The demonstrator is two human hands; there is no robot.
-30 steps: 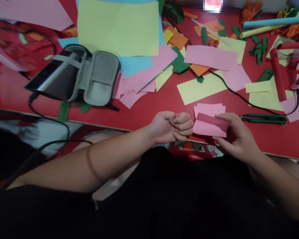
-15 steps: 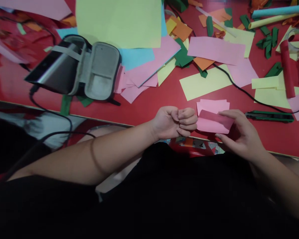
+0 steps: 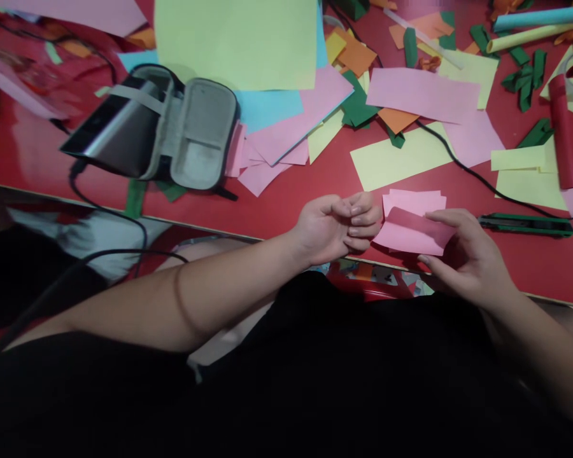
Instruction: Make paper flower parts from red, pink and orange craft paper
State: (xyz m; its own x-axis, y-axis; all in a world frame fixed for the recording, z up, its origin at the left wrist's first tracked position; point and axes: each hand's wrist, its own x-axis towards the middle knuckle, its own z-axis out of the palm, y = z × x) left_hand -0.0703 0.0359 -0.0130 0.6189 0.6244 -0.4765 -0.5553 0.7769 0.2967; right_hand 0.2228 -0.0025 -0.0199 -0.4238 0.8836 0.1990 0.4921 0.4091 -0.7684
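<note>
Over the front edge of the red table, my right hand (image 3: 475,261) holds a small pink sheet of paper (image 3: 413,234) by its right end. The index finger touches the sheet's far edge and the thumb its near edge. This sheet is slightly bent, and beneath it lies another pink paper piece (image 3: 417,200). My left hand (image 3: 341,228), palm up with fingers curled in, is at the sheet's left edge. Nothing shows inside the left fingers; whether their backs touch the paper is unclear. A green box cutter (image 3: 525,224) lies right of my right hand.
An open grey-lined case (image 3: 203,137) with a cabled device (image 3: 119,133) stands left on the red table (image 3: 277,207). Yellow, pink, blue and green paper pieces cover the back. A black cable (image 3: 472,170) crosses the right side. Another person's dark clothing (image 3: 33,280) shows at left.
The left fingers have loosened slightly and shifted up a little. My right hand keeps its place at the pink sheet. The whole view has shifted slightly, so table items appear further right.
</note>
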